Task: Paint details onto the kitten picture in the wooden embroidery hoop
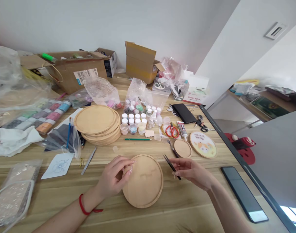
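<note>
In front of me lies a round wooden tray (148,184) with a raised rim and faint marks on its surface. My left hand (114,174) is over its left rim, thumb and fingertips close together; whether anything small is between them I cannot make out. Black tweezers (171,165) are in my right hand (193,170), just right of the tray, their tips pointing up and left. Behind that hand are a small round wooden tray (182,148) and another dark pointed tool (173,149). A green pencil (137,139) lies beyond the tray.
Stacked round wooden trays (96,119) stand at the back left, beside white-lidded jars (131,119). Silver tweezers (88,160) and a flower drawing (58,165) lie left. Red-handled scissors (172,130), a glue tube (182,129), a decorated disc (203,144) and a phone (245,194) are right.
</note>
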Motion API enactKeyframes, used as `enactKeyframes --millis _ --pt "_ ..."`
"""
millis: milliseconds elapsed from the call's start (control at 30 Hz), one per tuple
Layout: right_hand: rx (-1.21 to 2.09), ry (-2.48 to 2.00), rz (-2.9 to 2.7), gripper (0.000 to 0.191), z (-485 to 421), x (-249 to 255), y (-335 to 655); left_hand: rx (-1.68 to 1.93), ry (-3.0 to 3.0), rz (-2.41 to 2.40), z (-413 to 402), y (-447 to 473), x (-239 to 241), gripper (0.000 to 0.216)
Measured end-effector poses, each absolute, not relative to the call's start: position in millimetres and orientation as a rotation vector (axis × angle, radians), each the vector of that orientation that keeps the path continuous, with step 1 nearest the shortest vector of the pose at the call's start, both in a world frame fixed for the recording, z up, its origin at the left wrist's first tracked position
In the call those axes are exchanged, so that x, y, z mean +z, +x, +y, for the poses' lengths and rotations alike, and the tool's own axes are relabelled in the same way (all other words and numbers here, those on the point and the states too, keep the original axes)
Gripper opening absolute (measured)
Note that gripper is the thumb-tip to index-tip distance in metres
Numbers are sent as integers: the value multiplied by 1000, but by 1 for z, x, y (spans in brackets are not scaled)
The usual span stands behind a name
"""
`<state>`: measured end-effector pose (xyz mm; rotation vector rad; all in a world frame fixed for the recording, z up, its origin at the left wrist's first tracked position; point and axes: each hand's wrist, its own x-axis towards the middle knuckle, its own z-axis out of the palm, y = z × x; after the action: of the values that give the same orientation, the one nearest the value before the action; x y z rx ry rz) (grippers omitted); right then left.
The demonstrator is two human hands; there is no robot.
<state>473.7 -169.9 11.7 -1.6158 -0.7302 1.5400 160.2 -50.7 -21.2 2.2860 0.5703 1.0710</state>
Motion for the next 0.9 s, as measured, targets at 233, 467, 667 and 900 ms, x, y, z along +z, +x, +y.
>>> enactKeyframes --millis 233,467,667,900 --pt "1666 -1265 -398 44 -164 -7 466 1068 2290 566 -50 161 -23 25" --pt "1620 -1206 -319 44 -159 -11 459 1057 2303 579 -50 161 -25 21" --pt "1375 -1566 -626 53 -149 -6 461 1056 2294 588 -50 162 -25 20" --pt "1166 -1989 -755 33 -129 -10 471 1054 2290 585 -49 162 -27 19"
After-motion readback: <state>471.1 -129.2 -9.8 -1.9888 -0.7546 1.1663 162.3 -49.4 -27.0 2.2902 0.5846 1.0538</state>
